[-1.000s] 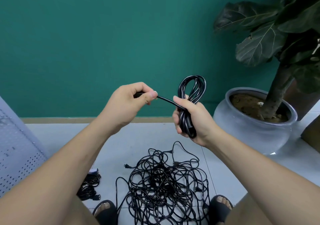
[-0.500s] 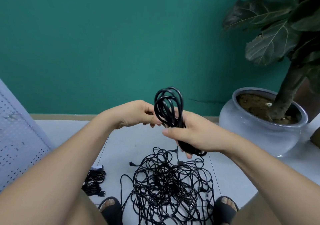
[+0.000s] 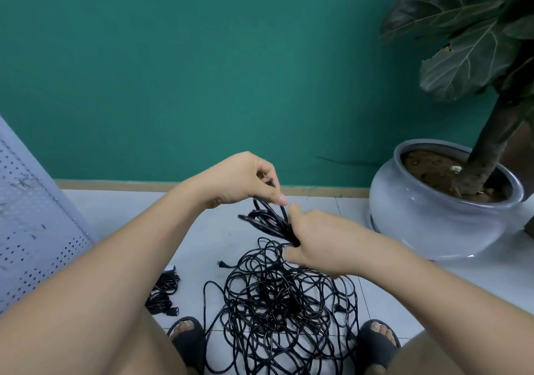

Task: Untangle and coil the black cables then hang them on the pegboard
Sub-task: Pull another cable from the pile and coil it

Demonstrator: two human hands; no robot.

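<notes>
The right hand (image 3: 323,247) gripped the coil (image 3: 267,221) above the tangle (image 3: 277,302) on the floor (image 3: 387,296). The left hand (image 3: 245,182) pinched the cable end at the coil's top. The pegboard (image 3: 31,218) leaned at the floor's left edge.

No readable text or numbers here (faint dark scribbles (image 3: 24,179) on the pale grey perforated metal pegboard (image 3: 40,239) are illegible).
</notes>
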